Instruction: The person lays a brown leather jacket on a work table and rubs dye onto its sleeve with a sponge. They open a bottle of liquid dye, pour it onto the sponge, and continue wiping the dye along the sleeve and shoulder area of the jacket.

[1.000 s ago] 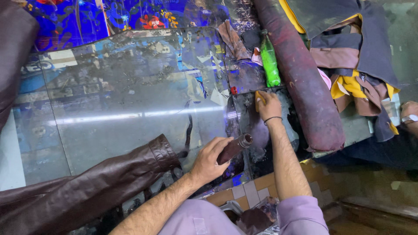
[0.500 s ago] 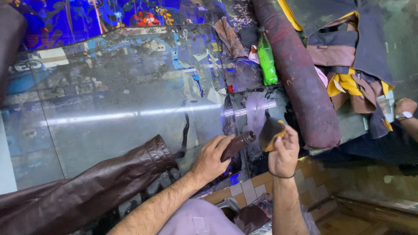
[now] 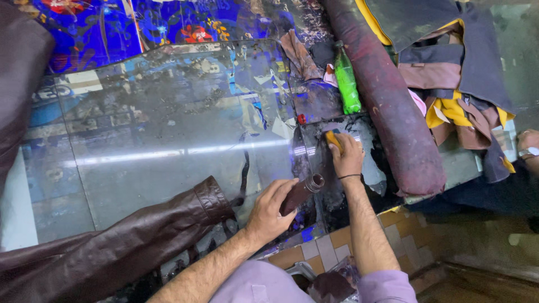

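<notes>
1. Bottle [image 3: 300, 193], a small dark brown one with an open round mouth, lies tilted at about 5 o'clock from the middle of the view, its mouth pointing toward 2 o'clock.
2. A brown leather sleeve [image 3: 112, 247] stretches across the glass tabletop [image 3: 168, 123] at 8 o'clock, its buttoned cuff ending just left of the left hand.
3. The left hand [image 3: 270, 210] is wrapped around the bottle's lower body, fingers closed on it, holding it just above the glass.
4. A dark smeared slab [image 3: 320, 140] sits at 4 o'clock, just right of the bottle's mouth.
5. The right hand [image 3: 347, 157] presses down on this slab, fingers curled tight around a small yellow sponge [image 3: 332, 138] that peeks out at its upper left.
6. A green plastic bottle [image 3: 347, 81] lies at 1 o'clock, well above the right hand.
7. A long dark red roll [image 3: 393, 112] runs from 12 to 4 o'clock, just right of the green bottle.
8. Folded cloth pieces [image 3: 455, 95] in brown, yellow and navy are heaped at 2 o'clock.
9. Another person's hand [image 3: 528, 143] with a wristwatch shows at 3 o'clock, at the frame edge.
</notes>
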